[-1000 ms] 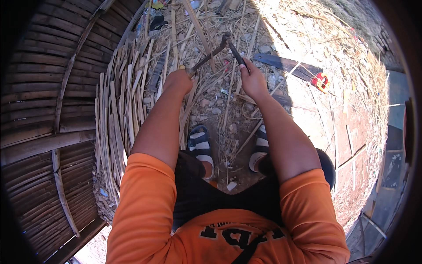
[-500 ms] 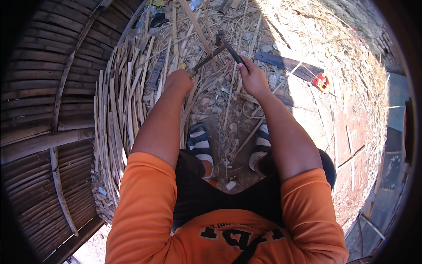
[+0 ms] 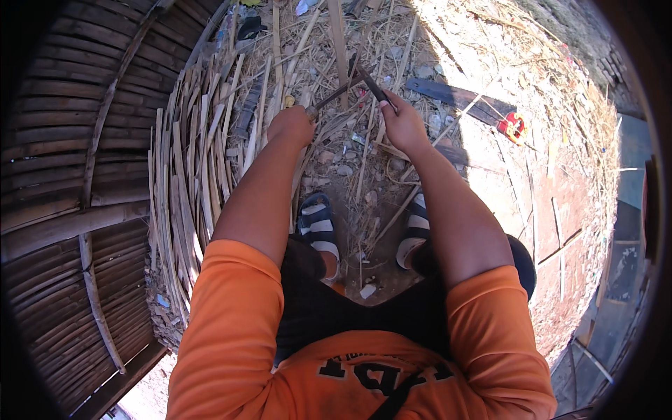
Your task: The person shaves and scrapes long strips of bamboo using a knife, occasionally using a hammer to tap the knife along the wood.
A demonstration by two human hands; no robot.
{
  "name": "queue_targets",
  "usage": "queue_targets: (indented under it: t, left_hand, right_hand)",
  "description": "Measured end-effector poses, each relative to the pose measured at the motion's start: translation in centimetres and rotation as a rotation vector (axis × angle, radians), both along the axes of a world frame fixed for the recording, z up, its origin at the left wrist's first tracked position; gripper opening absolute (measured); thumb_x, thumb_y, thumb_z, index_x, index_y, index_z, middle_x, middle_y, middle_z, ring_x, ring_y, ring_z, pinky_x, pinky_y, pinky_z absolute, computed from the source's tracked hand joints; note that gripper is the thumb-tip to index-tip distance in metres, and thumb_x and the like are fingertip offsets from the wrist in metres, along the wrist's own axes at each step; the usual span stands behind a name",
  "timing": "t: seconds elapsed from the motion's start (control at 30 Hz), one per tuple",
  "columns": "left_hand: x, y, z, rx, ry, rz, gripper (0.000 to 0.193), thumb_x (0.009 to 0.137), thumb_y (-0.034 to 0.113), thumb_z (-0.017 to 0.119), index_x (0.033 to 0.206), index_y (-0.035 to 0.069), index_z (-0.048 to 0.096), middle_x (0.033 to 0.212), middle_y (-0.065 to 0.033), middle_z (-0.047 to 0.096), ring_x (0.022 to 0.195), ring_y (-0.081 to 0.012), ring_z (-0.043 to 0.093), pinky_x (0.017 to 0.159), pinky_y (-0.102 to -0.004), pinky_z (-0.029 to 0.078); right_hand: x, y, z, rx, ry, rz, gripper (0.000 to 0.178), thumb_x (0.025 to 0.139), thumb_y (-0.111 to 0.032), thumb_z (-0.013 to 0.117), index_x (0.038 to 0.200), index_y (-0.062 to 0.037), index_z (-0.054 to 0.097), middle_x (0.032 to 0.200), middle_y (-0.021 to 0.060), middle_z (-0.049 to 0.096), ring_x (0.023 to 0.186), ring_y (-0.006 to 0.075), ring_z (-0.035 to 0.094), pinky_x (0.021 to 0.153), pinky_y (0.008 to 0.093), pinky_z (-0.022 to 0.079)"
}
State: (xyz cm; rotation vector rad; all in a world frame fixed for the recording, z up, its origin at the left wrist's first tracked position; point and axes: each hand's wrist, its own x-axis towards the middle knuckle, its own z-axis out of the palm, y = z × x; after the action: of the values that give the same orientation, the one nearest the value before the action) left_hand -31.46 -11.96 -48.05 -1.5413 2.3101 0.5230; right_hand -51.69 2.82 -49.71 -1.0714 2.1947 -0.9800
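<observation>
My left hand (image 3: 292, 127) is closed around the handle of a long dark-bladed knife (image 3: 334, 95), whose blade slants up and to the right. My right hand (image 3: 404, 126) grips a hammer (image 3: 373, 85) by its dark handle, with the head up and away from me. The hammer and the blade's far end cross or meet in front of me; whether they touch I cannot tell. Just behind them a bamboo strip (image 3: 339, 42) runs away from me, its near end by the blade.
A handsaw (image 3: 458, 101) with a red and yellow handle (image 3: 513, 128) lies to the right. Many bamboo strips (image 3: 189, 150) are piled along the left, beside a bamboo-slat wall (image 3: 49, 168). Straw, stones and scraps litter the ground around my sandals (image 3: 320, 227).
My left hand and the knife have moved slightly to the right. The bamboo strip has swung from a slant to nearly straight ahead. My right hand has barely moved.
</observation>
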Motion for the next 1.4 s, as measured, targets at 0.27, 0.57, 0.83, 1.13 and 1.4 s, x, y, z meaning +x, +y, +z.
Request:
queue_targets:
  t: [0.27,0.57,0.83,1.13,1.4]
  left_hand:
    - [-0.9,0.1,-0.2,0.016,-0.047,0.067,0.041,0.093,0.036,0.074,0.121,0.008,0.071,0.122,-0.0144,0.072,0.115,-0.0328,0.069,0.094,-0.045,0.057]
    - [-0.2,-0.4,-1.4,0.039,-0.063,0.063,0.041,0.094,0.037,0.073,0.121,0.006,0.071,0.123,-0.016,0.072,0.116,-0.0341,0.068,0.094,-0.0454,0.057]
    - [0.1,-0.3,-1.2,0.042,-0.085,0.062,0.042,0.093,0.037,0.074,0.122,0.006,0.071,0.125,-0.0162,0.071,0.116,-0.0339,0.068,0.096,-0.0441,0.057]
    - [0.8,-0.4,-2.4,0.049,-0.069,0.111,0.043,0.092,0.038,0.075,0.122,0.007,0.072,0.124,-0.0161,0.072,0.116,-0.0341,0.069,0.097,-0.0441,0.056]
    - [0.7,0.2,-2.5,0.037,-0.062,0.104,0.042,0.092,0.038,0.075,0.121,0.007,0.073,0.125,-0.0161,0.071,0.117,-0.0342,0.068,0.096,-0.0443,0.056]
  right_hand:
    - [0.3,0.1,1.4,-0.136,-0.051,-0.152,0.048,0.106,-0.037,0.049,0.149,-0.0158,0.051,0.112,0.0262,0.072,0.107,0.0436,0.069,0.094,0.0459,0.051]
    - [0.9,-0.9,3.2,-0.222,-0.026,-0.19,0.047,0.105,-0.036,0.05,0.143,-0.0097,0.056,0.115,0.0299,0.069,0.109,0.047,0.067,0.095,0.0478,0.051]
    - [0.3,0.2,-0.7,0.12,0.081,-0.026,0.051,0.105,-0.04,0.049,0.14,-0.004,0.056,0.109,0.0308,0.07,0.105,0.0482,0.067,0.094,0.0515,0.051]
    - [1.4,-1.1,2.9,-0.162,-0.026,-0.165,0.05,0.104,-0.041,0.051,0.136,-0.0035,0.058,0.106,0.0299,0.071,0.106,0.0479,0.067,0.094,0.0506,0.051]
    - [0.0,-0.3,-0.3,-0.011,-0.009,-0.064,0.048,0.104,-0.04,0.052,0.134,-0.0035,0.06,0.107,0.0302,0.07,0.107,0.0478,0.066,0.093,0.0491,0.05]
